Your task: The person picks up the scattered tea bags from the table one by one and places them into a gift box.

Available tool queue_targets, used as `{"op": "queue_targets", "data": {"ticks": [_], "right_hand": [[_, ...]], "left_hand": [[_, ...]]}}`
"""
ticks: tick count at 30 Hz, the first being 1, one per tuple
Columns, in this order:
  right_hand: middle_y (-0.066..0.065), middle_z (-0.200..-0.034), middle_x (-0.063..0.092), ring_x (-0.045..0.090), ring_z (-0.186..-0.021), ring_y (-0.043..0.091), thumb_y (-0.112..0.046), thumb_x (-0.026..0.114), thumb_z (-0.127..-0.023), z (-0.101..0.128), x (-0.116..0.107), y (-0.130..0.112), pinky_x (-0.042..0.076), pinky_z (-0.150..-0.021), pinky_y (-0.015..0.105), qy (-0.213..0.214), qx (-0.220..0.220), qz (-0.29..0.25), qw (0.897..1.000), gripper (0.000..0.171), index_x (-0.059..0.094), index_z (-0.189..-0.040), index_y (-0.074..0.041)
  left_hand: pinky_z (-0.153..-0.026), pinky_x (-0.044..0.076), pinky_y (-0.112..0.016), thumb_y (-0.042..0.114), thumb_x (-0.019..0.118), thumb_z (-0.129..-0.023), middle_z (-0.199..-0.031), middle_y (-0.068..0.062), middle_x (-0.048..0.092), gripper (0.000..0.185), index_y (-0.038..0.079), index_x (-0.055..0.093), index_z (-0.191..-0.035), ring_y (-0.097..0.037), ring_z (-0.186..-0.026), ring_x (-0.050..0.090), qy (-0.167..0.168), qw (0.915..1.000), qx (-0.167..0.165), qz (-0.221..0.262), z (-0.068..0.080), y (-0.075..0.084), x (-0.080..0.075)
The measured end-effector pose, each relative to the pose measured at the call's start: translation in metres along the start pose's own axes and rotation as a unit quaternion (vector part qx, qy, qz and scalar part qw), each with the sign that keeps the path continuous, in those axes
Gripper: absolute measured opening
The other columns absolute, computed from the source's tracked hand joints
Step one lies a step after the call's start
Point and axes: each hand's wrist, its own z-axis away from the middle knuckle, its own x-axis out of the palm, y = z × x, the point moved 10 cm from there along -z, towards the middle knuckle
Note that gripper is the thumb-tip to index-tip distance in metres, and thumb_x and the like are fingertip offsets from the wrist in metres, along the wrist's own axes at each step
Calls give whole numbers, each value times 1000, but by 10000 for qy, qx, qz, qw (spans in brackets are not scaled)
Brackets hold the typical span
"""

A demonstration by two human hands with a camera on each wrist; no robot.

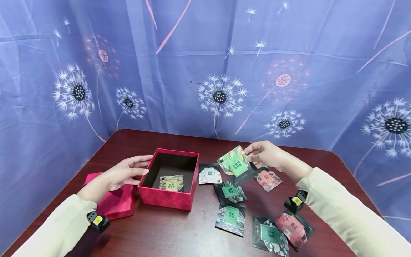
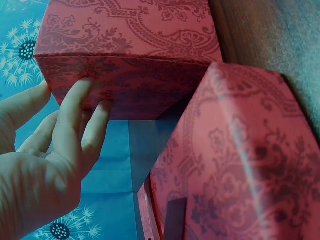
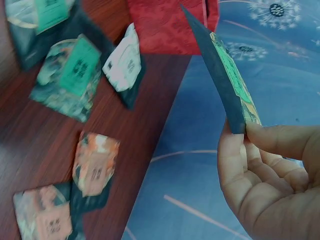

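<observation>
My right hand (image 1: 264, 154) pinches a square sachet with a green label (image 1: 237, 163) by its edge. In the right wrist view, the thumb and fingers hold one corner of this sachet (image 3: 222, 80), which is up off the table. At the left, my left hand (image 1: 123, 173) has its fingers at the side of a red patterned box (image 1: 167, 201), with fingertips (image 2: 86, 86) right against the wall in the left wrist view. The box stands without its lid, and a sachet with a yellow-green label (image 1: 171, 183) lies inside near the front wall.
Left of the box lies a red lid (image 1: 117, 201), partly behind the left forearm. Several sachets lie right of the box: a white-labelled one (image 1: 210, 174), green-labelled ones (image 1: 231, 216) and red-labelled ones (image 1: 268, 179). A blue dandelion curtain (image 1: 192, 71) hangs behind the table.
</observation>
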Motion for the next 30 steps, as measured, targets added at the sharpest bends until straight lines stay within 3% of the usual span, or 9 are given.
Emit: {"op": "queue_targets", "data": {"ticks": [4, 13, 19, 25, 30], "right_hand": [[5, -96, 66, 58, -79, 7, 3, 51, -93, -11, 8, -3, 53, -70, 26, 43, -65, -175, 9998, 30, 50, -121, 14], [10, -94, 67, 58, -73, 5, 4, 52, -89, -35, 25, -16, 52, -64, 22, 217, -338, -418, 9983, 32, 52, -119, 15], [6, -90, 62, 55, -70, 6, 4, 51, -90, -49, 39, -28, 51, -63, 21, 282, -328, -676, 9968, 30, 52, -119, 12], [1, -84, 59, 53, -65, 6, 7, 49, -90, -64, 59, -40, 50, -61, 20, 138, -309, -1151, 9928, 31, 50, -120, 12], [-1, -80, 59, 53, -62, 7, 8, 51, -89, -79, 77, -49, 49, -59, 20, 100, -259, -1206, 9923, 28, 53, -116, 10]], "left_hand": [[-87, 53, -44, 17, 60, -93, -151, -28, 27, 70, 3, 22, -150, -20, -111, 60, -10, 10000, -25, 12, 1, 0, -1], [-90, 52, -45, 19, 61, -92, -151, -27, 27, 71, 6, 22, -151, -26, -117, 56, 36, 9999, -131, -42, -1, -2, -6], [-93, 49, -49, 20, 60, -92, -151, -27, 26, 71, 7, 22, -151, -34, -123, 51, 7, 9999, -143, -57, -3, 0, -5], [-93, 49, -48, 18, 60, -92, -152, -27, 26, 70, 6, 22, -151, -29, -118, 56, -36, 9999, -140, 7, -3, 1, -3], [-92, 50, -47, 17, 59, -93, -152, -27, 26, 70, 6, 22, -151, -25, -116, 58, -39, 9998, -141, 94, -1, -2, -2]]}}
